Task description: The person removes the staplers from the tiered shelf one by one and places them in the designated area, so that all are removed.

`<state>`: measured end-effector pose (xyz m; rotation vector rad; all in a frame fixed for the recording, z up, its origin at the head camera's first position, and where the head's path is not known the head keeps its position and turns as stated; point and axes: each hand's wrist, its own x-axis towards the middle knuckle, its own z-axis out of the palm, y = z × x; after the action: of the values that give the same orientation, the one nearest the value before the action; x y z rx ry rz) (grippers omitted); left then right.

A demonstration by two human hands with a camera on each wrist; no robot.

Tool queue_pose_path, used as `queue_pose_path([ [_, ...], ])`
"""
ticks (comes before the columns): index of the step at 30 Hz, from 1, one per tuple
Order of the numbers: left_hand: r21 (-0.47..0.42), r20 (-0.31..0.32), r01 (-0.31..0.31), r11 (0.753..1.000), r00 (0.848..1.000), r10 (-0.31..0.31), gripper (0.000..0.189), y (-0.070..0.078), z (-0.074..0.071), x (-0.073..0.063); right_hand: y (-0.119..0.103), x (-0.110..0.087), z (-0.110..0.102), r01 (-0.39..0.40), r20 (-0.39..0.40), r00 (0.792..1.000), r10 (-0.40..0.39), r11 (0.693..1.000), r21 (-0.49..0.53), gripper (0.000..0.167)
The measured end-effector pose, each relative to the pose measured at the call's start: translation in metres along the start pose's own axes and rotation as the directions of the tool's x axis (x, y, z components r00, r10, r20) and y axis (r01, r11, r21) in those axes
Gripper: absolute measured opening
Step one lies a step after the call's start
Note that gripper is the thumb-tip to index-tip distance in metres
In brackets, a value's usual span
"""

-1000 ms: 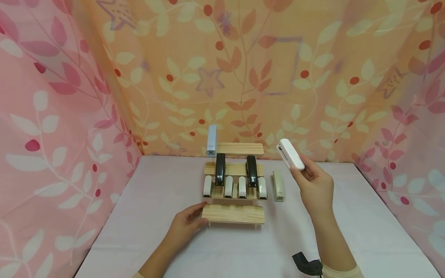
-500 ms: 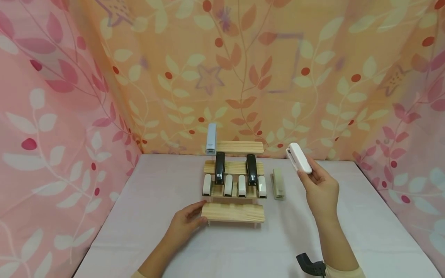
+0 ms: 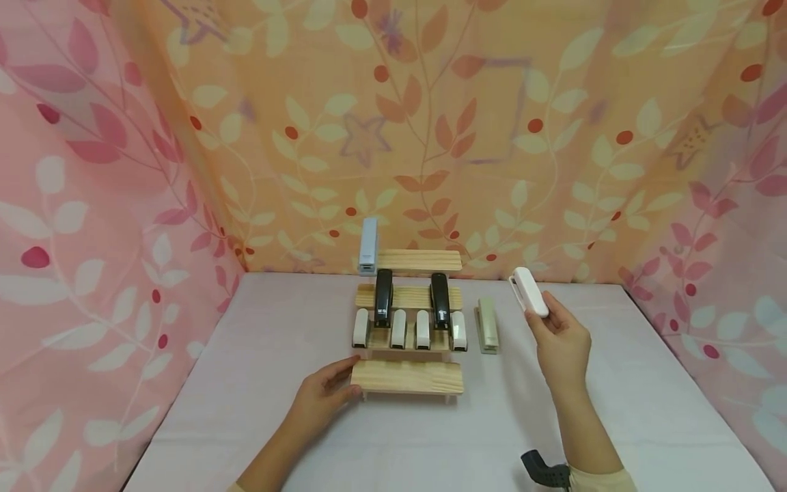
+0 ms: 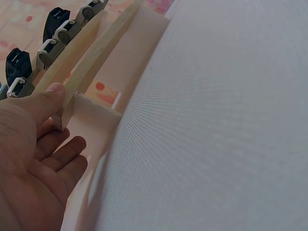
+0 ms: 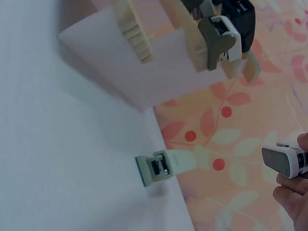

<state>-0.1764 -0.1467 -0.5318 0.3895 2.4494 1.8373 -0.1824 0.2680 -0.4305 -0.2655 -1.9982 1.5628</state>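
My left hand (image 3: pixel 320 395) holds the left end of the lowest wooden board of a tiered display rack (image 3: pixel 407 378); in the left wrist view its thumb and forefinger lie about the board's end. Right of the rack, raised above the table, a white stapler (image 3: pixel 530 292) is pinched between the thumb and fingers of my right hand (image 3: pixel 562 347). On the rack's second board stand several small white staplers (image 3: pixel 398 329). Two black staplers (image 3: pixel 383 298) sit on the board behind them. At the top left end is a light blue stapler (image 3: pixel 367 246).
A pale green stapler (image 3: pixel 488 326) lies on the white-covered table (image 3: pixel 246 348) beside the rack's right side. Patterned cloth (image 3: pixel 363 137) hangs behind and along both sides. A black device (image 3: pixel 546 470) is at the right wrist.
My right hand has shifted right and a little lower with the white stapler. My left hand stays at the rack's lowest board. The head view has turned slightly.
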Motion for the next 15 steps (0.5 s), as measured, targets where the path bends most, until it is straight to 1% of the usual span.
queue_pose_path([
  [3, 0.008, -0.002, -0.004, 1.0, 1.0, 0.004, 0.058, -0.001, -0.001, 0.0, 0.008, 0.0, 0.001, -0.021, 0.009, 1.0, 0.021, 1.0, 0.004, 0.055],
  [9, -0.016, 0.018, -0.02, 1.0, 1.0, 0.021, 0.059, -0.001, -0.002, -0.001, 0.026, 0.001, 0.003, -0.072, 0.015, 0.997, 0.072, 0.997, -0.011, 0.054],
  [15, -0.024, 0.017, -0.006, 1.0, 1.0, 0.006, 0.059, -0.003, -0.001, 0.0, 0.04, 0.003, 0.004, -0.1, 0.007, 0.995, 0.1, 0.994, -0.037, 0.054],
])
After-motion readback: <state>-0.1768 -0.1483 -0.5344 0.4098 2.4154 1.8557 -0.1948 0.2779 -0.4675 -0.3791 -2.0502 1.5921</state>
